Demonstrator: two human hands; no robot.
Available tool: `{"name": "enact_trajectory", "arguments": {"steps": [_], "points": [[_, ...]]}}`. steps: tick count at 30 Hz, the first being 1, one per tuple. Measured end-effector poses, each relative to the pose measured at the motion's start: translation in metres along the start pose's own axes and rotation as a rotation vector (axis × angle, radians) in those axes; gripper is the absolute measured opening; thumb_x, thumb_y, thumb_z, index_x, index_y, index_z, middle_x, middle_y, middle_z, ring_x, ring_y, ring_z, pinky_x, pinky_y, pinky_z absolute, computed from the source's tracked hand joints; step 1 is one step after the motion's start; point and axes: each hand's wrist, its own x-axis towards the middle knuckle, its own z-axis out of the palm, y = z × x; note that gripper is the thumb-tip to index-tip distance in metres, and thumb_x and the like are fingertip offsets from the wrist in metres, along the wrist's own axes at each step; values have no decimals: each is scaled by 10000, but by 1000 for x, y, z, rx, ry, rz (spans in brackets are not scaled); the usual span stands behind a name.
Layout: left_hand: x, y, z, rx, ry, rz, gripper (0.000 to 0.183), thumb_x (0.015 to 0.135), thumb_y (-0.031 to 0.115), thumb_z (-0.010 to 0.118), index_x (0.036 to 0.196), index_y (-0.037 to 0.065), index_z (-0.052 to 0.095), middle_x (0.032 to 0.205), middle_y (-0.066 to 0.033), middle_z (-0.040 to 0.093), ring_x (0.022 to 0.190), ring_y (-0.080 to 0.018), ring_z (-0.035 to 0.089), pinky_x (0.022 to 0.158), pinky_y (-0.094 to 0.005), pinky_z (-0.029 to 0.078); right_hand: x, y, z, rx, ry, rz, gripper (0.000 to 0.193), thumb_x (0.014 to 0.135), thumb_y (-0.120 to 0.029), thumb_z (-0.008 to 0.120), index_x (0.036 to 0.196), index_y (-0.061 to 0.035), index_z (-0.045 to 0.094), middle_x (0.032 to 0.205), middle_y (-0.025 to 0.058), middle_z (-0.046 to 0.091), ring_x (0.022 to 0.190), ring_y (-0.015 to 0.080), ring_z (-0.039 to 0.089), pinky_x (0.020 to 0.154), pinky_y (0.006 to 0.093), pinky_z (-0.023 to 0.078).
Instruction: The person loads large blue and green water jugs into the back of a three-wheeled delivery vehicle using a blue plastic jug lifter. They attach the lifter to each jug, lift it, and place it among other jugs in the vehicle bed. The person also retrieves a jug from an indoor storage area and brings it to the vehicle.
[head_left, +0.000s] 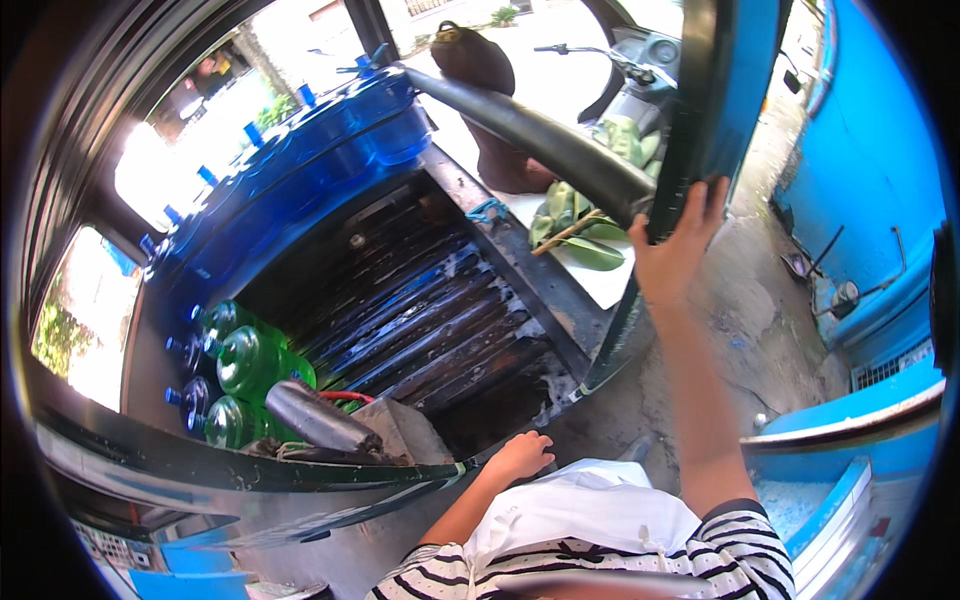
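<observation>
My right hand (680, 242) is wrapped around the dark upright post (701, 120) of a three-wheeled vehicle, thumb to one side and fingers to the other. My left hand (520, 457) hangs low by the near corner of the vehicle's dark side panel (370, 478); its fingers are loosely bent and a little apart, with nothing seen in them. In front of me lies the ribbed, wet-looking cargo floor (420, 310). Blue water jugs (300, 170) with blue caps line its far left side. Green jugs (250, 362) lie stacked at the near left.
A thick black padded bar (540, 130) crosses to the post. Behind it are a dark brown shape (475, 70), green leaves (585, 235) and handlebars (625, 62). A grey roll (320, 415) rests by the green jugs. A blue wall (880, 170) stands right of the concrete ground (740, 330).
</observation>
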Motion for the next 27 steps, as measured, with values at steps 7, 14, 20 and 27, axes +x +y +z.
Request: {"name": "enact_trajectory", "arguments": {"steps": [7, 14, 20, 27], "points": [[84, 91, -18, 123, 22, 221, 373, 840, 302, 606, 1131, 71, 631, 1055, -202, 612, 1020, -375, 584, 870, -459, 481, -23, 52, -70, 242, -477, 50, 706, 716, -110, 726, 1360, -153, 440, 1461, 256, 245, 1346, 445, 264, 1087, 484, 278], [171, 208, -12, 120, -61, 449, 356, 854, 263, 607, 1125, 32, 614, 1059, -208, 602, 996, -369, 582, 897, -427, 455, -94, 169, -217, 224, -908, 658, 805, 751, -44, 688, 1436, -231, 309, 1365, 208, 322, 1063, 349, 561, 890, 396, 499], [239, 281, -4, 268, -146, 485, 366, 836, 276, 635, 1112, 36, 626, 1058, -207, 601, 984, -368, 588, 871, -439, 471, -99, 255, -293, 71, -845, 817, 745, 774, -55, 668, 1425, -209, 340, 1333, 149, 355, 1028, 265, 573, 883, 358, 504], [335, 373, -12, 213, -188, 669, 294, 826, 202, 648, 1071, 39, 638, 1106, -173, 595, 1011, -343, 576, 890, -414, 465, -100, 338, -342, -11, -954, 986, 593, 814, -118, 644, 1368, -179, 438, 1237, 142, 456, 1030, 293, 578, 917, 378, 482]]}}
